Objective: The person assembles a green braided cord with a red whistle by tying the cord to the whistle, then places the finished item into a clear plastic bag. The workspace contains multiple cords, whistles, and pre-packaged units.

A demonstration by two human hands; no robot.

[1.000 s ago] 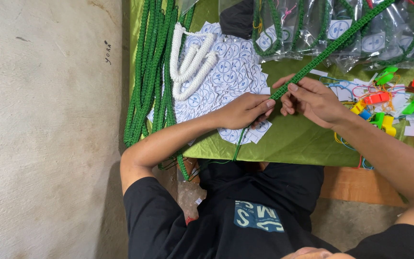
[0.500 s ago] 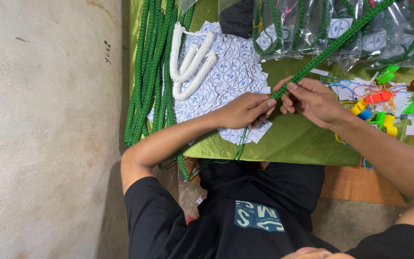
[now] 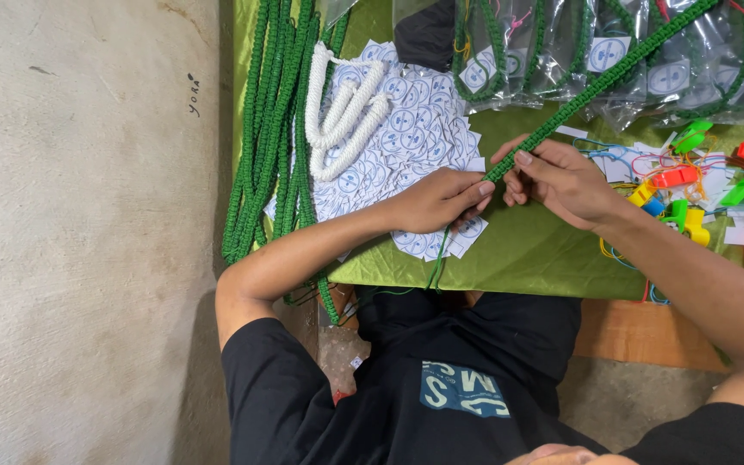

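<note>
A green braided cord (image 3: 600, 86) lies on a slant across the green-covered worktop (image 3: 536, 250), its long axis running from the hands up toward the far right corner. The left hand (image 3: 437, 200) and right hand (image 3: 561, 176) meet at its near end, fingers of both pinched narrowly on the cord, thin green strands (image 3: 435, 263) trailing over the near edge. Under the left hand lies a spread of white paper labels (image 3: 415, 129). Coloured whistles (image 3: 734, 198) sit by the right edge, bundled green cords (image 3: 269, 129) along the left edge.
</note>
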